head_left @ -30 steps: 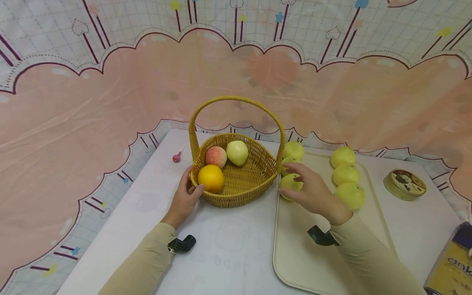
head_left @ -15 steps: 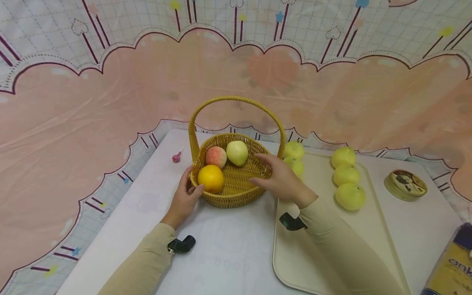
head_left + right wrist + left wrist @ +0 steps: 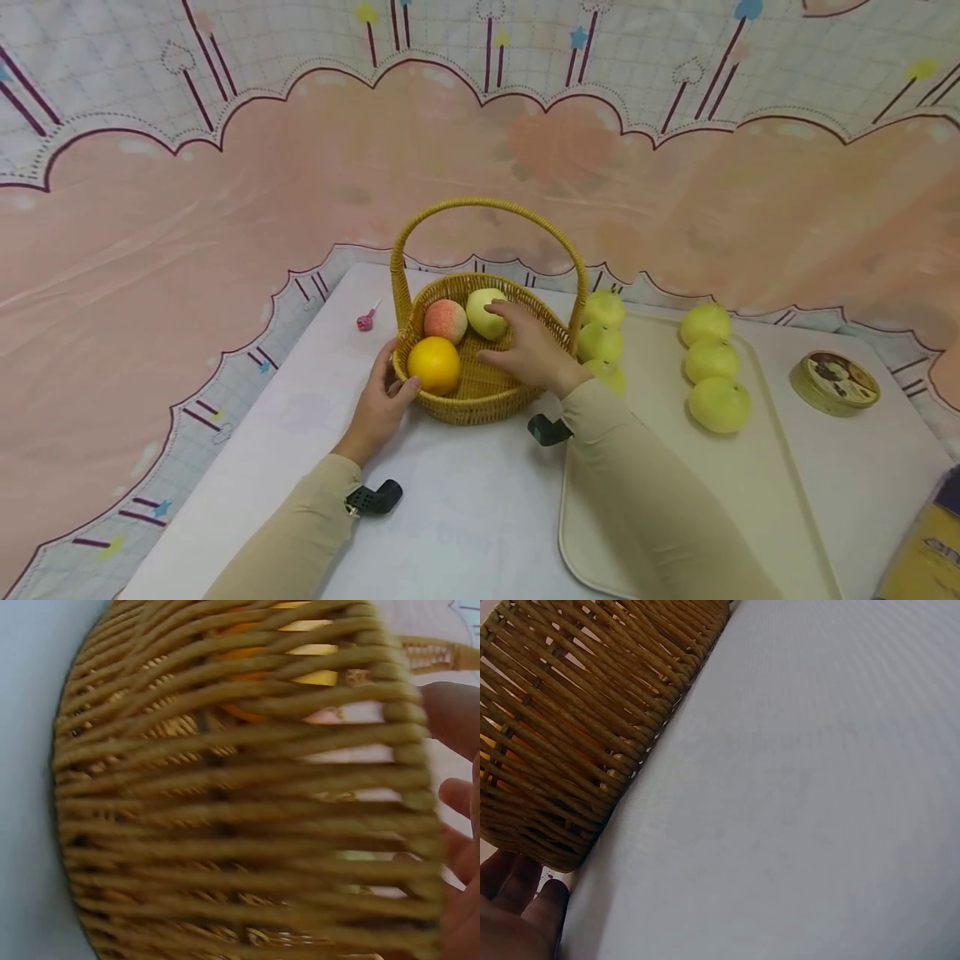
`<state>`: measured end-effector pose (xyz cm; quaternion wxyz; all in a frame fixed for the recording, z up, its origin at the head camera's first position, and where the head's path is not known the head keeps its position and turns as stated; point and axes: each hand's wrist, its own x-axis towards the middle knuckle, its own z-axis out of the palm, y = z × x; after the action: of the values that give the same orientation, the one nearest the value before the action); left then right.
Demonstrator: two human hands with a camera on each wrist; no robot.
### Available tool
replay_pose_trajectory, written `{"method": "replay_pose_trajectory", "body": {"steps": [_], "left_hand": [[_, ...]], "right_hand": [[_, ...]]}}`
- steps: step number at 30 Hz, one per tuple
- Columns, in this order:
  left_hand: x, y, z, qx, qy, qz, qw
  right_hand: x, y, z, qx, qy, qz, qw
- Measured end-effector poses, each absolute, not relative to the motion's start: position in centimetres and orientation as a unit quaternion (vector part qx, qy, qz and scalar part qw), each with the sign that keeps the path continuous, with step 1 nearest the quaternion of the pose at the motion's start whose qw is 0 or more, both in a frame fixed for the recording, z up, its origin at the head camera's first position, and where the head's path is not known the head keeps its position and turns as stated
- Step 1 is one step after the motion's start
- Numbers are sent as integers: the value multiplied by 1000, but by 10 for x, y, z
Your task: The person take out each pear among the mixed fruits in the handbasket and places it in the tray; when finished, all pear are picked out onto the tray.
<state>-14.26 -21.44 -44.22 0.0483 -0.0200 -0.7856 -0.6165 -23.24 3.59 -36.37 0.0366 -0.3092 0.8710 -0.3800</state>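
A yellow wicker basket (image 3: 483,408) with a tall arched handle stands on the white table. Inside lie an orange (image 3: 434,365), a peach (image 3: 446,322) and a pale green, pear-like fruit (image 3: 484,312). My left hand (image 3: 378,408) holds the basket's left side, thumb at the rim and fingers round the outside. Over the basket's right half reaches my right hand (image 3: 531,350), its thumb and fingers spread apart. Its fingertips overlap the pale green fruit in the head view; contact cannot be told. In the right wrist view, basket weave (image 3: 247,787) hides most of that hand's work.
Right of the basket is a beige tray (image 3: 675,450), bearing yellow-green fruits (image 3: 711,361) in two rows. A round tin (image 3: 836,382) stands beyond it. A lollipop (image 3: 366,319) lies left of the basket. A yellow-and-blue package (image 3: 926,550) is at the lower right.
My right hand has moved left from the fruits on the tray's left side into the space over the basket, towards the pale green fruit. The left hand stays on the basket.
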Motion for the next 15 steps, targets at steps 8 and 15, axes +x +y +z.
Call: {"method": "replay_pose_trajectory", "body": {"steps": [8,15], "left_hand": [[-141,-213,-442,-19,-788,-613,51],[-141,-215,-441,-13,-787,-615,45]], "right_hand": [[-240,27,-368,-267,879,-390,58],[-246,24,-372,-251,882,-393,71]]}}
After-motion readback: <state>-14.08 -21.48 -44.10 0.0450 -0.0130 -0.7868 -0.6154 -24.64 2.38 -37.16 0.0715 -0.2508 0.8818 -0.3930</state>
